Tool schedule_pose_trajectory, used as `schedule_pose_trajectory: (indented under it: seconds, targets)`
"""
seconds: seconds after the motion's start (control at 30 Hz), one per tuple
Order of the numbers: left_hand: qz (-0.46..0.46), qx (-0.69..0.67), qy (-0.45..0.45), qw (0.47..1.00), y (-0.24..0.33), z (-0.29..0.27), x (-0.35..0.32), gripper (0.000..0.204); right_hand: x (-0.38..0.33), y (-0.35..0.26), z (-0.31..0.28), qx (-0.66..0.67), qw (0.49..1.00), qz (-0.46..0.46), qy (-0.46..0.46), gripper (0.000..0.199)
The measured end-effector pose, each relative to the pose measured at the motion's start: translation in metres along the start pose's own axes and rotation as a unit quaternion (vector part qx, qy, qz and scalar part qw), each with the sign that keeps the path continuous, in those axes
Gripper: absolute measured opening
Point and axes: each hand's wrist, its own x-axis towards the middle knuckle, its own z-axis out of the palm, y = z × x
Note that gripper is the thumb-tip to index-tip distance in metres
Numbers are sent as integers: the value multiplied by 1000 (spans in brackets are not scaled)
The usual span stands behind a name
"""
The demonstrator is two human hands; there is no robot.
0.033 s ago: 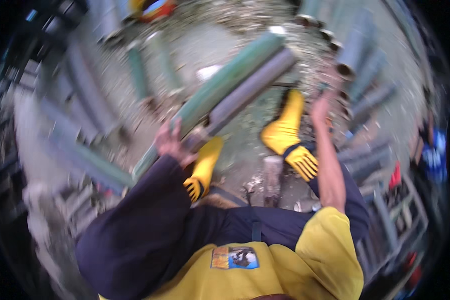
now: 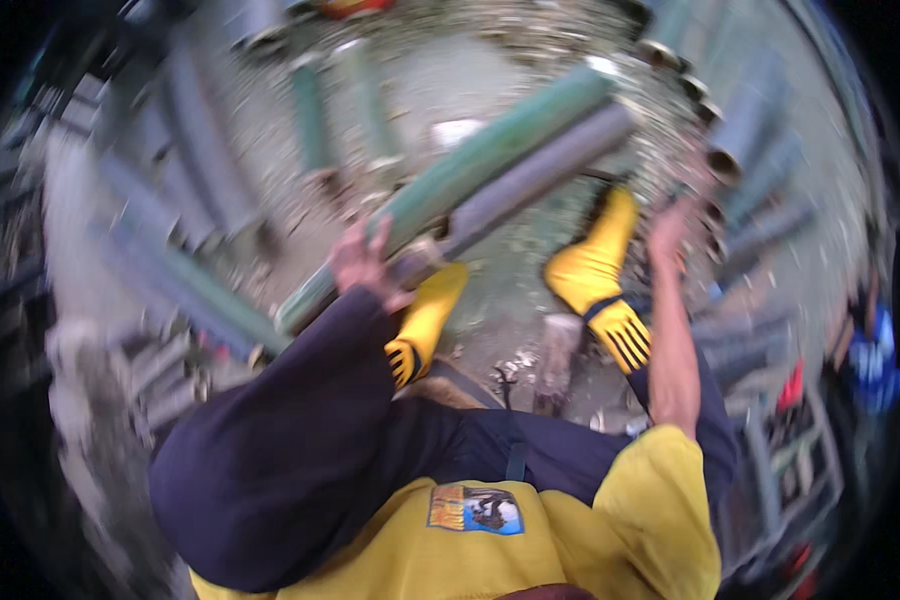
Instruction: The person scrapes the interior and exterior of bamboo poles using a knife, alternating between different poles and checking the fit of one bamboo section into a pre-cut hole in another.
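A green bamboo length point(image 2: 500, 145) lies slantwise in front of me, with a greyish-purple bamboo length point(image 2: 540, 175) alongside it on the right. My left hand point(image 2: 367, 265) grips the green one near its lower end, fingers over its top, and the near end of the purple one is close by the palm. To the right, my right hand point(image 2: 673, 222) is blurred, its fingers curled round something small and dark that I cannot make out. Both feet, in yellow socks or foot covers with dark straps, are between my hands: the left foot point(image 2: 432, 315) and the right foot point(image 2: 595, 265).
Shavings point(image 2: 560, 45) cover the ground. More bamboo lengths lie at the left point(image 2: 205, 150) and right point(image 2: 755, 120). A short upright wooden piece point(image 2: 557, 360) stands between my legs. A rack-like frame point(image 2: 815, 470) is at the lower right, with a blue object point(image 2: 875, 365) beyond it.
The whole view has shifted, so the scene sits a little farther right. My left hand stays on the green bamboo; the right hand shows little change relative to the foot.
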Motion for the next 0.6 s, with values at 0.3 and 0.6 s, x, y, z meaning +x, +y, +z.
schedule_pose_trajectory:
  seconds: [0.3, 0.6]
  targets:
    - [-11, 86, 75, 993, 0, 5, -39, 88, -14, -53, -49, -33, 990, -92, 97, 51]
    - [-158, -36, -76, 984, -22, 21, -92, 82, -119, -132, -54, 146, 986, -76, 13, 30]
